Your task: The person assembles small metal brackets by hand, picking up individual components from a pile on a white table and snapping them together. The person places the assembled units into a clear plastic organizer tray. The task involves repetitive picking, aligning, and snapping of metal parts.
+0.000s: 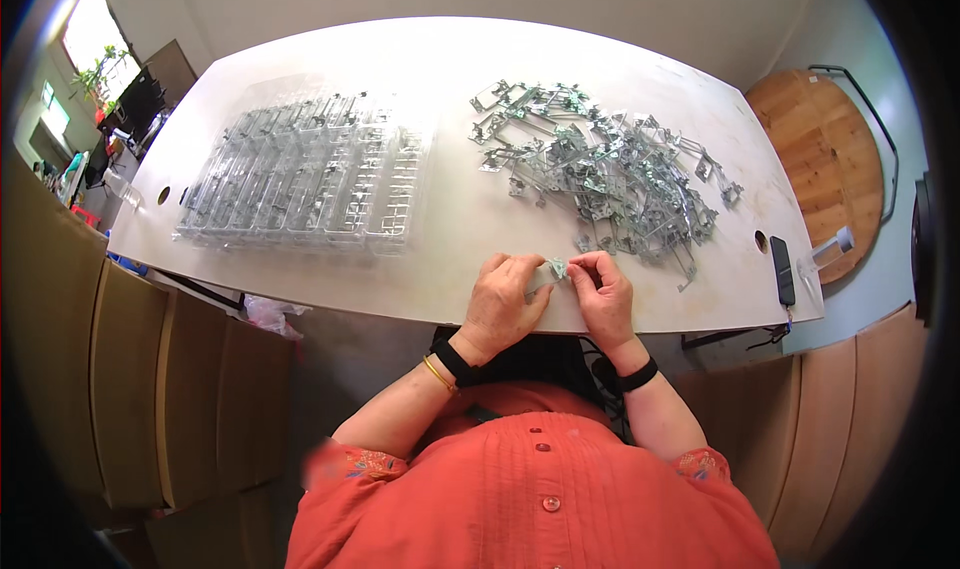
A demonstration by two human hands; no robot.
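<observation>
Both hands were together at the near edge of the white rounded desk point(450, 219), just in front of the person's body. Left hand point(503, 304) and right hand point(606, 297) were each pinched on a small silvery stamped-metal clip point(556, 269), held between the fingertips, just above the desk edge. Left gripped its left end, right its right end. Clip detail was too small to tell.

Just beyond the right hand lay a loose tangled pile of silvery metal brackets point(600, 174), spread over the right half of the desk. On the left half, well apart from the hands, sat a clear plastic compartment tray point(305, 174) with rows of the same metal parts in it.

A slim black remote-like device point(782, 270) lay at the desk's right edge. A round wooden tabletop point(820, 159) leaned beyond that corner. Brown cardboard boxes point(170, 389) stood on the floor to the left. Black bands on both wrists, plus a thin gold bangle point(436, 374) on the left.
</observation>
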